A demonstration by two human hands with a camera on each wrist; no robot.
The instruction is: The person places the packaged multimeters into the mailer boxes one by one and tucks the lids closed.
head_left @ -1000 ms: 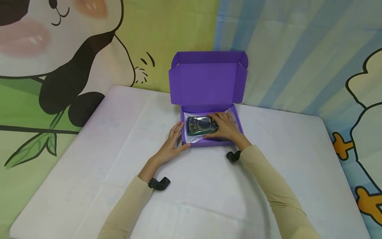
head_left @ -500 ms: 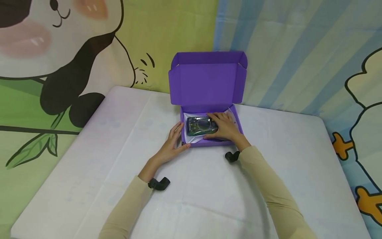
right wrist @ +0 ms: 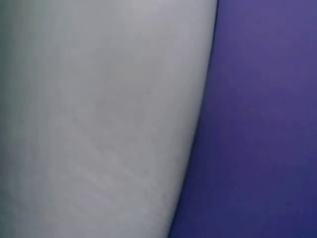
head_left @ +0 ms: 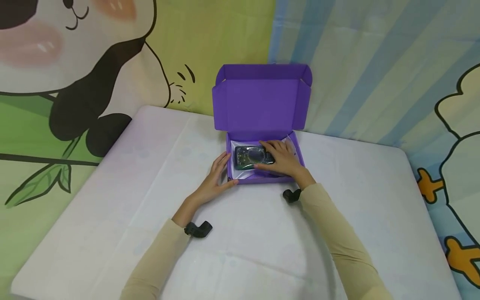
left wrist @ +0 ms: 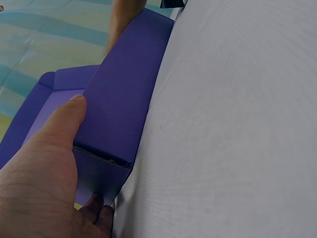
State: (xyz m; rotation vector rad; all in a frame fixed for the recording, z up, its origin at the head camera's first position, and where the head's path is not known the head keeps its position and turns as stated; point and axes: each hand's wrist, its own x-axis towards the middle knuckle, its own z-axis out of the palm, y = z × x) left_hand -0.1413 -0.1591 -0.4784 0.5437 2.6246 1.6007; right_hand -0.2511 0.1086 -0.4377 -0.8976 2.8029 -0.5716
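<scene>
A purple cardboard mailer box (head_left: 258, 181) stands on the white table with its lid (head_left: 260, 104) raised at the back. In it, over white lining (head_left: 240, 173), lies a dark rectangular pack (head_left: 245, 158) with a glossy clear wrap and a round printed pattern; its kind is unclear. My right hand (head_left: 283, 160) grips the pack's right end from above, covering that end. My left hand (head_left: 211, 185) holds the box's front left corner. In the left wrist view, its thumb (left wrist: 67, 119) lies on the box's front edge and fingertips (left wrist: 101, 215) touch the side wall low down.
The white-covered table (head_left: 225, 266) extends on both sides of the box. A cartoon-printed cloth (head_left: 210, 33) hangs behind it. Each wrist carries a black camera, with the left camera (head_left: 198, 229) over the table. The right wrist view is filled by blurred pale and purple surfaces.
Both hands keep nearly the same places. The right thumb shifts slightly to the left along the pack's near edge. The box stays put.
</scene>
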